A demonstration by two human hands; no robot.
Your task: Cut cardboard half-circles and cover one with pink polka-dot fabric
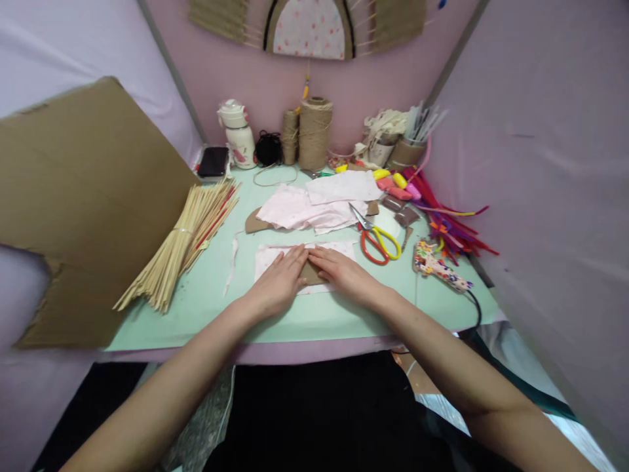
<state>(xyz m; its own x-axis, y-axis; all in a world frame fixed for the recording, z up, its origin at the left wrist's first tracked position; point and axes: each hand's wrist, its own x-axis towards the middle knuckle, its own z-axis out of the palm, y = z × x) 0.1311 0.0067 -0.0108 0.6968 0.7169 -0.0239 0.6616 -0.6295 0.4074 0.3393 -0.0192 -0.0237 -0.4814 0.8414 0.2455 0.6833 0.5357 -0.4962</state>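
Both hands lie flat near the front middle of the table, pressing on a small piece of brown cardboard (313, 275). Beneath the cardboard is a white fabric piece (265, 257) with a faint pink-red pattern. My left hand (281, 282) covers the left part of the cardboard, fingers stretched out. From the right, my right hand (341, 270) rests on it, fingers also extended, its tips almost meeting the left ones. Much of the cardboard is hidden under the hands. Just right of them lie scissors (378, 241) with red and yellow handles.
Pale pink cloth (295, 206) lies behind the hands. At left are a bundle of thin sticks (181, 239) and a large cardboard sheet (98, 196). A patterned glue gun (439, 267) and pipe cleaners (447, 210) lie right. Twine (315, 134) and a bottle (240, 137) stand behind.
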